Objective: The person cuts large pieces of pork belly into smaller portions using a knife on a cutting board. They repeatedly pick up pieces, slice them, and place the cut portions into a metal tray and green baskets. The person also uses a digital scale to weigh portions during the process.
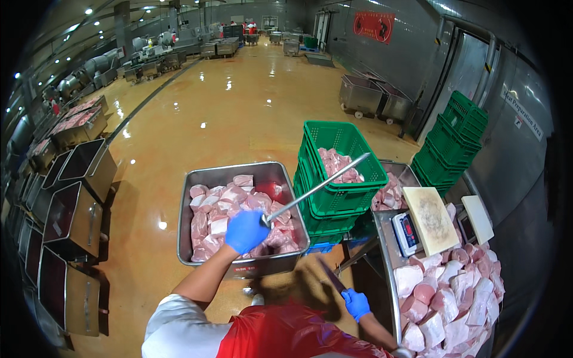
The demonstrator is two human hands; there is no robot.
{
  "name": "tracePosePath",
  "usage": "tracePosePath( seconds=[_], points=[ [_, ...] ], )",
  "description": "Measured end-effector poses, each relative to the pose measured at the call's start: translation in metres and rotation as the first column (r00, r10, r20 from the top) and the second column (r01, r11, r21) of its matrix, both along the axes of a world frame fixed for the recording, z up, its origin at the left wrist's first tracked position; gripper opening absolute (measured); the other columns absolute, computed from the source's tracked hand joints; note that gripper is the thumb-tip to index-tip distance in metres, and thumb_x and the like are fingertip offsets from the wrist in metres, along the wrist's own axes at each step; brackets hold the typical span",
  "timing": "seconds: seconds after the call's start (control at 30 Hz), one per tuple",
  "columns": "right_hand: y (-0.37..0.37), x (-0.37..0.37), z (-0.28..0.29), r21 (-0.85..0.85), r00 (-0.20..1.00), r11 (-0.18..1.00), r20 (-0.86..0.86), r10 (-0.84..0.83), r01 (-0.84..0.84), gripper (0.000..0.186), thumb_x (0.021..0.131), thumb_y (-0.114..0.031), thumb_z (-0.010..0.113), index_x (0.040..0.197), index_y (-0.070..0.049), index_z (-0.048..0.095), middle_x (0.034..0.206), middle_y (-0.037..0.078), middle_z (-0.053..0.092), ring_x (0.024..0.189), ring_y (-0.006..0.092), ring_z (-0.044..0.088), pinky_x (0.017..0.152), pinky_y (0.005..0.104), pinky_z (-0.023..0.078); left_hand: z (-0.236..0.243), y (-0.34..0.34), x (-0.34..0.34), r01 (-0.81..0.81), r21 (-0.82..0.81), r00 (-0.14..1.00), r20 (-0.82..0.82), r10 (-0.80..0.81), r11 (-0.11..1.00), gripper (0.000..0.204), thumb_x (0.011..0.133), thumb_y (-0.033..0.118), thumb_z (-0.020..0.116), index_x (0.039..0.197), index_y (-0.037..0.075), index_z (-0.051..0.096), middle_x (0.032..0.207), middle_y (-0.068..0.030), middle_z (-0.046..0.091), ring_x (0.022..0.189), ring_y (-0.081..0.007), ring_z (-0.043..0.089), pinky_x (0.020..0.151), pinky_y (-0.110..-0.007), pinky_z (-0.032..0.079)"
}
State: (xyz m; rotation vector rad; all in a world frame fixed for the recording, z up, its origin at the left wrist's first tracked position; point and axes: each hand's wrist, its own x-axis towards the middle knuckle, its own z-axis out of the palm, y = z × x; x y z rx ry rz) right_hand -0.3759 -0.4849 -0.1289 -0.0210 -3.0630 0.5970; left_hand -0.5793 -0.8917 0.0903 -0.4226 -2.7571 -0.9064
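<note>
My left hand [246,232], in a blue glove, is closed round the handle of a honing steel [316,190]. The long rod points up and to the right, across the front of a stack of green crates [341,204]. Under that hand stands a metal bin [184,224] with pale pink cuts of meat [230,201]. My right hand [356,304], also blue-gloved, grips a knife [330,275] lower down, beside the metal table. Its dark blade slants up and to the left, apart from the steel.
At right, a metal table [387,268] bears a heap of meat [453,298], a scale [406,234] and a cutting board [431,221]. More green crates [449,142] are stacked beyond. Metal tubs [70,218] line the left. Wet yellow floor [239,107] stretches ahead.
</note>
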Motion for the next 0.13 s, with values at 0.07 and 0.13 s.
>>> tracePosePath(
  seconds=[0.07,0.13],
  points=[
    [-0.036,-0.027,0.031,-0.269,0.950,0.948,-0.210,-0.232,0.172,0.031,0.102,-0.031,0.048,0.097,-0.004,0.061,0.074,0.027,0.064,0.070,0.0481,0.062,0.062,0.0561,0.048,-0.045,0.003,0.023,0.146,0.312,0.825,0.485,-0.289,0.939,0.025,0.083,0.023,0.064,0.066,0.004,0.066,0.060,-0.0108,0.063,0.047,-0.0185,0.053,0.046,-0.039,0.040],
    [-0.075,-0.061,0.088,-0.442,0.920,0.884,-0.262,-0.290,0.153,0.026,0.104,-0.024,0.046,0.105,0.000,0.055,0.077,0.025,0.064,0.068,0.0436,0.064,0.061,0.0491,0.049,-0.043,0.022,0.047,-0.037,0.541,0.546,0.715,-0.437,0.840,0.022,0.083,0.020,0.063,0.066,0.006,0.064,0.057,-0.0018,0.056,0.050,-0.0091,0.045,0.044,-0.031,0.031]
  ],
)
